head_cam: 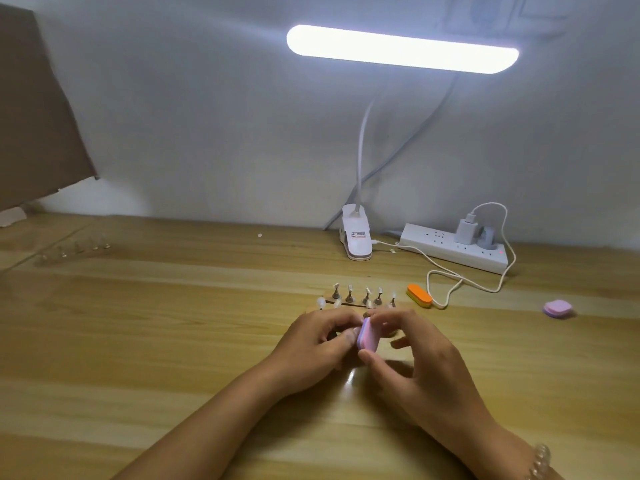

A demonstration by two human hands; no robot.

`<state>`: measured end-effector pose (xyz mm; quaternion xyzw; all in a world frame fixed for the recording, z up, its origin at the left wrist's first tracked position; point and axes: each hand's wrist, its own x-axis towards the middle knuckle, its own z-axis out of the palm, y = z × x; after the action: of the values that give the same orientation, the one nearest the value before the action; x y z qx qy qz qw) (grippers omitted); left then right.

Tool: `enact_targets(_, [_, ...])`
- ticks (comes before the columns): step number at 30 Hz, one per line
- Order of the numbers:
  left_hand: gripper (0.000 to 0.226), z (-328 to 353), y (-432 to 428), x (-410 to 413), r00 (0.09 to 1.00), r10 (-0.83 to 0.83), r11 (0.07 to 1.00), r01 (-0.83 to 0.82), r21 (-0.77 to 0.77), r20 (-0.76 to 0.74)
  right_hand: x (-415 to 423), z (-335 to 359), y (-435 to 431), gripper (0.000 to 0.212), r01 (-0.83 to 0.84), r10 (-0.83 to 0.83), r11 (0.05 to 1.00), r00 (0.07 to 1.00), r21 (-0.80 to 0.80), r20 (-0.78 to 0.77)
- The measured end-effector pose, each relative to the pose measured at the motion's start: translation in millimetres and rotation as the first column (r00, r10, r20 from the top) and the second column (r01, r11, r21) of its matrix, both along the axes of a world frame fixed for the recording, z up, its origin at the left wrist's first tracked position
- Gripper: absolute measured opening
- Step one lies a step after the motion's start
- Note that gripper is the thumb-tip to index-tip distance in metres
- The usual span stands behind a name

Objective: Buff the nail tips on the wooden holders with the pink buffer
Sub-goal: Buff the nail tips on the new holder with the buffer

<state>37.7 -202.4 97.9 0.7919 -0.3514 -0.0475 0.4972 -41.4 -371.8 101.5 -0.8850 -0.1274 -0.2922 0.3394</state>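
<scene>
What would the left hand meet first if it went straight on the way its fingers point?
The pink buffer, pinched by the right hand; it looks to sit right against the left hand, depth unclear.

We face a pale wall [173, 98] behind our wooden table [138, 341]; 1 lit bar lamp [401, 48] glows above its far edge.

Forearms converging forward, left hand [317, 344] fingers curled — right hand [415, 365] pinching pink buffer [367, 336]

pink buffer [367, 336]: held on edge | nail tips [350, 289]: upright on wooden holders [349, 299], seemingly clear
</scene>
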Motion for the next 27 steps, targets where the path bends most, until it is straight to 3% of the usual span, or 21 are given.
enact_targets(5, [0.025,0.9,-0.5,0.2,1.0,-0.018,1.0,0.018,-0.01,-0.006,3.8,0.2,-5.2,0.032,0.117,-0.116,0.992,0.993,0.04,-0.027])
enact_targets(9, [0.021,-0.1,-0.5,-0.1,1.0,-0.013,1.0,0.013,-0.013,-0.016,-0.4,1.0,1.3,0.032,-0.019,0.019,1.0,1.0,-0.005,0.008])
enact_targets(12, [0.019,0.3,-0.9,-0.2,1.0,-0.01,1.0,0.01,0.01,-0.006,3.4,0.8,-4.4,0.031,0.062,-0.059,0.995,0.997,0.083,-0.042])
enact_targets(14, [0.02,1.2,-0.5,-0.6,1.0,-0.014,1.0,0.014,0.022,0.015,3.3,1.3,-5.3,0.031,0.097,-0.096,0.993,0.995,0.059,-0.031])
enact_targets(18, [0.035,4.5,0.1,-2.5,1.0,-0.012,1.0,0.012,0.022,0.016,-2.0,3.2,1.7,0.033,-0.031,0.031,1.0,1.0,-0.003,-0.005])
enact_targets(22, [0.027,5.1,-0.4,-2.7,1.0,0.004,0.999,-0.005,0.039,0.028,1.5,1.9,-5.0,0.032,0.095,-0.095,0.995,0.995,0.017,-0.025])
enact_targets(25, [0.031,4.7,0.1,-2.8,1.0,0.012,0.999,-0.012,0.034,0.02,-1.4,1.4,-0.7,0.035,0.037,-0.037,0.998,0.999,-0.058,0.002])
enact_targets(27, [0.028,4.4,0.2,-3.1,1.0,0.017,0.999,-0.017,0.028,0.005,-0.1,1.5,-1.5,0.034,0.032,-0.032,0.999,0.999,0.015,-0.026])
